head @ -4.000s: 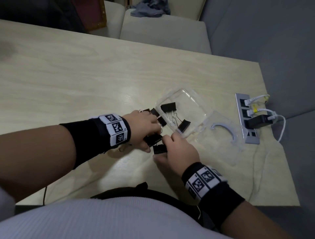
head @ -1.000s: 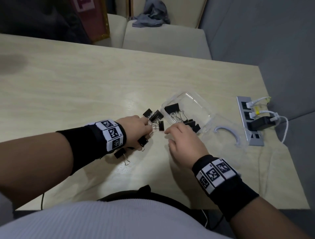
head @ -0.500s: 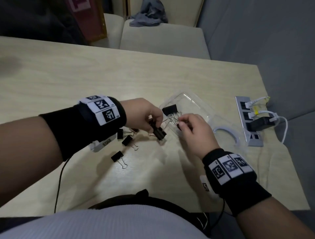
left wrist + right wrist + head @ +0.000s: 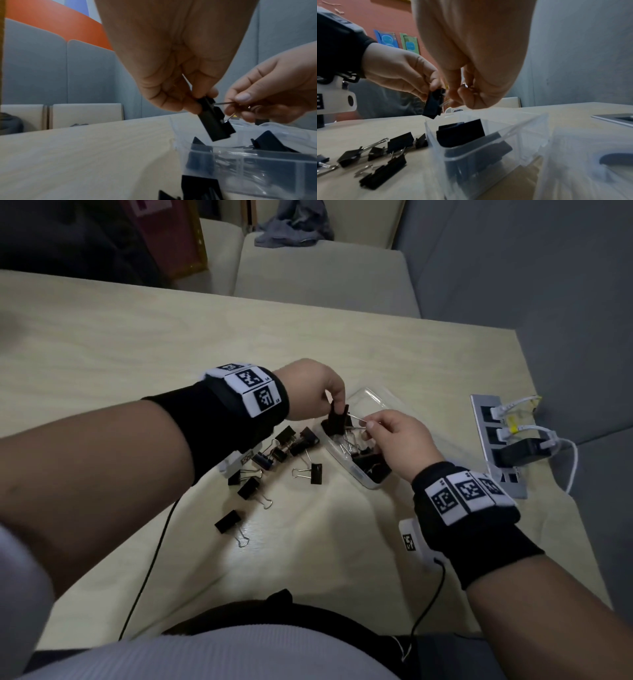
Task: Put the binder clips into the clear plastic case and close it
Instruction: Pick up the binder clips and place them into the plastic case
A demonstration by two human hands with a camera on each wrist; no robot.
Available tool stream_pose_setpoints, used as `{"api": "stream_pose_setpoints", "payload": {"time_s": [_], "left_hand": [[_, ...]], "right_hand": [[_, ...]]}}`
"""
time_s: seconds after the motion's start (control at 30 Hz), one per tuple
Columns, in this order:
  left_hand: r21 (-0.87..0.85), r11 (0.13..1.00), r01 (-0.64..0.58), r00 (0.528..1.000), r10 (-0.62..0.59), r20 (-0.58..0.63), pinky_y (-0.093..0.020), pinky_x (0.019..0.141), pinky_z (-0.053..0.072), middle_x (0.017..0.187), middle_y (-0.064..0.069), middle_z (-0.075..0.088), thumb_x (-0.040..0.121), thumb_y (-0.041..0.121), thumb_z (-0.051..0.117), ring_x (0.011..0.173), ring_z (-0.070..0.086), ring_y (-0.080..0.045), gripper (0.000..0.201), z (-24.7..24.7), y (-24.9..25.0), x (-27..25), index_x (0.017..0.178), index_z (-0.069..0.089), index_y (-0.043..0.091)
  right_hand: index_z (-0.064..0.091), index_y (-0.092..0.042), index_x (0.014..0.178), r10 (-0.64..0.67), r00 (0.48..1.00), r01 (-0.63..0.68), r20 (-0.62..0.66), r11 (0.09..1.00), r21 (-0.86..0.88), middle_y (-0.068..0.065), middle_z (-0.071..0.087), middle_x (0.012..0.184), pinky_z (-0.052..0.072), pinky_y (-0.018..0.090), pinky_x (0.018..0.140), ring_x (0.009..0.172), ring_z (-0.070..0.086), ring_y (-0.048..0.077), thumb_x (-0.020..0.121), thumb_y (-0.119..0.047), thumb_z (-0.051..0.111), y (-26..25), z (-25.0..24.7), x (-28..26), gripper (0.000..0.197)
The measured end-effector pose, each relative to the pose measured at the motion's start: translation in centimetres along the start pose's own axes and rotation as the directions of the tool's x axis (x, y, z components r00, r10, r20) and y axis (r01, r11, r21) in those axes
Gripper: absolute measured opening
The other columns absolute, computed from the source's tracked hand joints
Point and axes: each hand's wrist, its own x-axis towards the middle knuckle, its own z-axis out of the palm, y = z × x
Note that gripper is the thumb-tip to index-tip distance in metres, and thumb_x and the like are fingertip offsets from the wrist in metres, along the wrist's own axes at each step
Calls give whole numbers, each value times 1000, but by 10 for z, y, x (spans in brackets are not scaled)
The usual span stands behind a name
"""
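My left hand (image 4: 317, 395) pinches the black body of a binder clip (image 4: 337, 419) just above the left end of the clear plastic case (image 4: 363, 477). My right hand (image 4: 394, 436) pinches that clip's wire handles (image 4: 224, 103). The clip (image 4: 214, 121) hangs tilted over the case (image 4: 248, 166) and touches nothing below. Several black clips (image 4: 462, 134) lie inside the case (image 4: 471, 159). Several more clips (image 4: 274, 460) are scattered on the table left of it, some of them clamped together. The case's lid is mostly hidden behind my right hand.
A silver power strip (image 4: 496, 446) with white cables and a black plug lies at the table's right edge. A thin black cable (image 4: 150, 570) runs across the table's front left. Beige seats (image 4: 325, 268) stand beyond the far edge.
Both hands have risen over the case's left end. My left hand has lifted one clip from the pile, and my right hand has taken hold of its wire handles.
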Motion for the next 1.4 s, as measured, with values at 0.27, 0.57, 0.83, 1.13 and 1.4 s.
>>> {"api": "stream_pose_setpoints", "payload": {"time_s": [0.27,0.57,0.83,1.13,1.4], "left_hand": [[145,989,-35,998,27,60,-39,100,46,136,-1,51,84,16,57,119,54,-23,42,31,-1,1,124,62,22],[434,894,-111,990,61,128,-43,98,38,148,9,40,91,33,48,136,33,-21,42,46,-3,-8,132,54,31],[321,947,-35,999,21,46,-44,101,39,149,4,37,90,30,51,133,37,-24,47,37,-5,-24,137,47,33],[291,952,95,962,-163,218,-38,89,50,120,1,54,84,36,63,106,56,-22,40,18,-47,-73,123,54,30],[470,880,69,876,-279,394,-42,83,55,119,2,45,47,65,81,102,56,-25,92,39,-46,-112,124,39,37]], "right_hand": [[64,-23,114,-12,999,-10,-45,882,-472,8,53,122,45,41,96,116,50,29,93,-30,48,3,9,0,27],[62,-21,105,30,999,-42,-30,812,-582,9,58,107,47,35,76,94,58,29,89,-32,58,13,7,-20,20],[62,-25,120,-153,987,146,50,719,-679,9,59,108,47,38,76,99,57,32,91,-22,52,20,15,-25,31],[61,-14,112,-384,923,298,-30,761,-576,9,55,110,44,42,88,102,51,29,86,-16,59,6,26,-56,26],[41,-18,139,-296,874,481,387,645,-593,3,38,147,39,45,105,128,39,28,91,-17,50,7,69,-66,48]]}}
